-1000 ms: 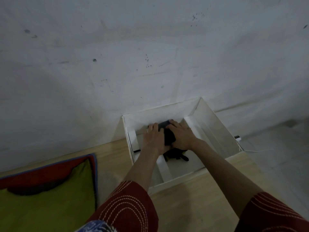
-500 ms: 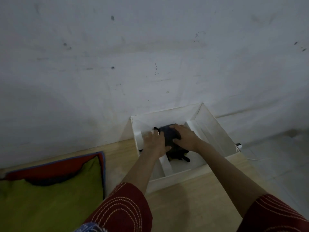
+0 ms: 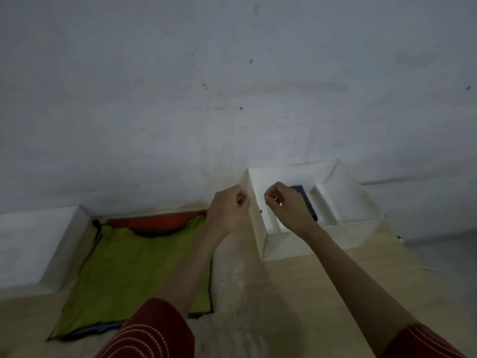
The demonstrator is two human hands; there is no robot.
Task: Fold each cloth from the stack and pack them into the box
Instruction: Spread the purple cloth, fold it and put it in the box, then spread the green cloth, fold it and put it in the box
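Over one box [image 3: 322, 241] holding one dark cloth [image 3: 304, 194], left hand [image 3: 228, 211] and right hand [image 3: 286, 208] hang clenched, empty.

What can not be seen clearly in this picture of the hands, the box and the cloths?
- Head view: the dark cloth in the box is mostly hidden by the right hand.
- How many cloths lie under the green cloth: it covers them, and only their edges show.
- Whether the left hand or the right hand pinches anything: the curled fingers are blurred and too small to tell.
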